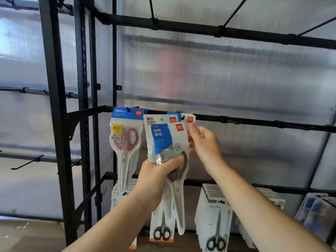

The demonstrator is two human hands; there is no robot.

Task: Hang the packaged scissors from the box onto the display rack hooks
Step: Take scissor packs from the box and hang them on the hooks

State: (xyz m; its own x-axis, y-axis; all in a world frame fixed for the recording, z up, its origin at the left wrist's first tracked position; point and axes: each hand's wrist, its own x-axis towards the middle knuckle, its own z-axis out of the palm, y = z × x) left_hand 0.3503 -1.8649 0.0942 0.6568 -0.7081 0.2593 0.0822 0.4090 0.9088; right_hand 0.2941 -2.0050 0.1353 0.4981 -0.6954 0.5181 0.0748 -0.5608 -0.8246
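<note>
Left hand [158, 171] grips scissor packs [163, 139]; right hand [205, 142] seemingly pinches one near the hook [183, 117].

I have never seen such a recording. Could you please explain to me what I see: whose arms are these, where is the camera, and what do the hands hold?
There is no machine here: a person wears one camera on the head, so you look forward and down along their own two arms. In front stands a black metal display rack with hooks. The left hand grips a bundle of scissors packs round its middle. The right hand pinches the bundle's right edge near the top, close to a hook. To the left, a pack of red-handled scissors hangs from its own hook. On the row below hang packs of black-handled scissors.
</note>
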